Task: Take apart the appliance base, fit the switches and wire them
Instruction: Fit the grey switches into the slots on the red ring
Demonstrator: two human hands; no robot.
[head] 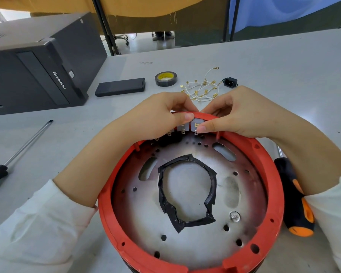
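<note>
Red appliance base (272,174), white switches (183,127), black-and-orange screwdriver (293,198).

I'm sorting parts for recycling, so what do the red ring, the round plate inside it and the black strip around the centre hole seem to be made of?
Red ring: likely moulded plastic, matte, with moulded ribs and holes.
Round plate: looks like bare sheet metal, dull grey sheen, punched holes, dark scorch-like staining.
Black strip: probably glossy insulating tape, wrinkled and overlapping, similar to the tape roll on the table.

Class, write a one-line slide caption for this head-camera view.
Both hands, left and right, press white switches into the far rim of the red appliance base; loose wires wait behind.
</note>
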